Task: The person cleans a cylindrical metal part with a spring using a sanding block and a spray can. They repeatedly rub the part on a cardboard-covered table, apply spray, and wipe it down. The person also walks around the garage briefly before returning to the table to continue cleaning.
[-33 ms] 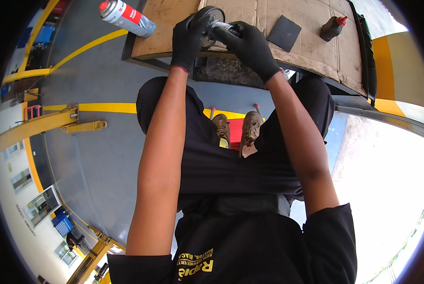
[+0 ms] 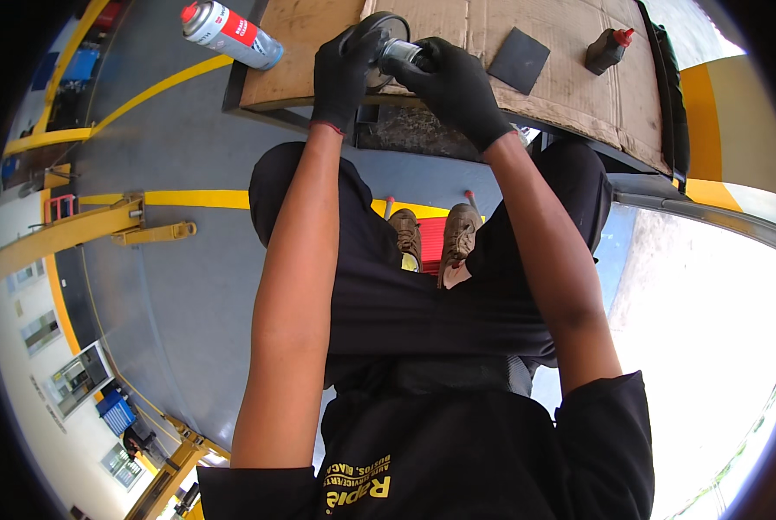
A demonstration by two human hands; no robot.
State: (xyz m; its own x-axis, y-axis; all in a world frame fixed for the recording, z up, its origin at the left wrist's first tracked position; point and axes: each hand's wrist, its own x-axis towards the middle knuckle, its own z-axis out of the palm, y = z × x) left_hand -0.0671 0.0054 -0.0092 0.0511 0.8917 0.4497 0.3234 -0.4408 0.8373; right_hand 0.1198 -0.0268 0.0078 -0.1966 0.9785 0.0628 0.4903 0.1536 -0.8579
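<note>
Left hand: My black-gloved left hand (image 2: pixel 346 74) is curled firmly around the near left side of a dark, round, disc-shaped piece (image 2: pixel 393 26), its rim showing above and below my fingers.
Right hand: My black-gloved right hand (image 2: pixel 457 91) pinches the right end of a short, shiny, silver metal cylinder (image 2: pixel 400 54), thumb and fingers closed around it.
Disc and cylinder: Between my two hands, over the table's near edge; the cylinder meets the disc's right side, though I cannot tell whether they are one part.
Spray can: A tall white, red and grey can with a red cap (image 2: pixel 232 35) is left of my left hand, well apart from it, at the table's corner.
Flat sheet: A dark grey, square, thin sheet (image 2: pixel 519 61) lies just right of my right hand.
Bottle: A small dark bottle with a red cap (image 2: pixel 607 54) is farther right of that hand, beyond the sheet.
Table: Brown, stained cardboard (image 2: pixel 579 108) covers the top under and beyond my hands.
Below: My brown laced shoes (image 2: pixel 460 234) are nearer my body than both hands, beside a red ridged surface (image 2: pixel 432 247); blue-grey floor (image 2: pixel 197 286) spreads leftward.
</note>
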